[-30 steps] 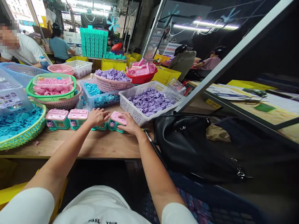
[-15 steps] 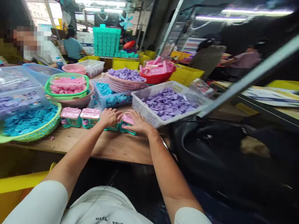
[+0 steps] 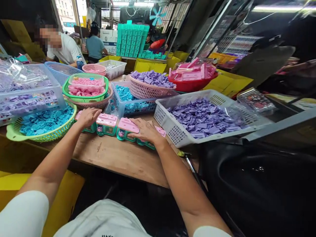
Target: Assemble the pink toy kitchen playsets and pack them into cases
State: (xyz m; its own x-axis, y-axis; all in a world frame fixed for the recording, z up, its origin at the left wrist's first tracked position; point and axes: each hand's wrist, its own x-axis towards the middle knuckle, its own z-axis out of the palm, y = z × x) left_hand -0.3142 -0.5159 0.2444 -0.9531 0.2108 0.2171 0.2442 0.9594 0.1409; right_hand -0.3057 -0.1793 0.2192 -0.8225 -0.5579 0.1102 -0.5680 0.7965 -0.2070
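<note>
Our right hand (image 3: 145,130) spreads over pink lids (image 3: 127,124) at the right of 4 boxes (image 3: 107,124) in a row on the wooden table (image 3: 111,154); our left hand (image 3: 88,117) curls over the leftmost, and we cannot tell whether it pinches. Uneven sideways pressure could skew the row or jam it against the white crate (image 3: 170,130). That holds purple pieces (image 3: 204,115); the lime basket (image 3: 59,134), blue discs (image 3: 46,121). Farther, we see a red bowl (image 3: 192,86) of pink parts (image 3: 182,73).
</note>
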